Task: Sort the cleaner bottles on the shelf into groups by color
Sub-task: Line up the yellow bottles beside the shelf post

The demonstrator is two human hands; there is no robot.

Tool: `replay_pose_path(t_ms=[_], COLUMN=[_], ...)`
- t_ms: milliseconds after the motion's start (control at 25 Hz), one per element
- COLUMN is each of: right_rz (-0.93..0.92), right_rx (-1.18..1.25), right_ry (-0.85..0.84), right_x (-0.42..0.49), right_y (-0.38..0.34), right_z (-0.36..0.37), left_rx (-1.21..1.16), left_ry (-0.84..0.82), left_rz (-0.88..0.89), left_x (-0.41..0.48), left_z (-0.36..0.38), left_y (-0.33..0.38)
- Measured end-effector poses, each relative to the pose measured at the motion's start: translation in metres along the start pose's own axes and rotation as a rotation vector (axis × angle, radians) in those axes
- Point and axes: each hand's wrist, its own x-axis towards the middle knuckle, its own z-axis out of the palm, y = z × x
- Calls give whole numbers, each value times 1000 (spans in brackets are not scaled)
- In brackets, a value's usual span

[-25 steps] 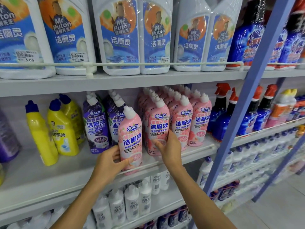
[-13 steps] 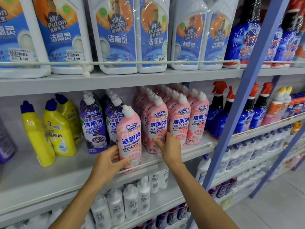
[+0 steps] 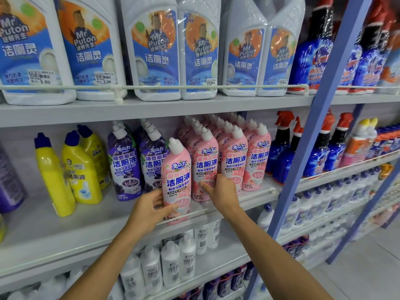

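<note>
On the middle shelf a pink cleaner bottle with a white cap stands at the front rail, apart from the pink group. My left hand grips its lower part, thumb across the front. My right hand holds the base of the front-left bottle of the pink group. Left of them stand purple bottles and yellow bottles with blue caps.
A thin white rail runs along the shelf front. Big white jugs fill the shelf above. Blue spray bottles stand right of the pink ones, by a blue upright post. White bottles sit on the shelf below.
Both hands stay on the same pink bottles. The view has drifted slightly right, otherwise nothing visibly moved.
</note>
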Motion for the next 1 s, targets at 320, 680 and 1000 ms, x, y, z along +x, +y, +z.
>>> replay_pose_path(t_ms=[320,680,1000], right_rz=[-164,-378,-492], right_rx=[-197,-531,-357], right_ry=[-74,-394,-229], right_x=[-7,-38,-56], right_y=[13,15,-37], right_z=[-15,-51,-75], left_rx=[74,219,478], left_ry=[-24,-85,-83], left_rz=[-17,-26,10], left_x=[2,5,5], left_z=[-4,-8,-13], left_y=[5,4,4])
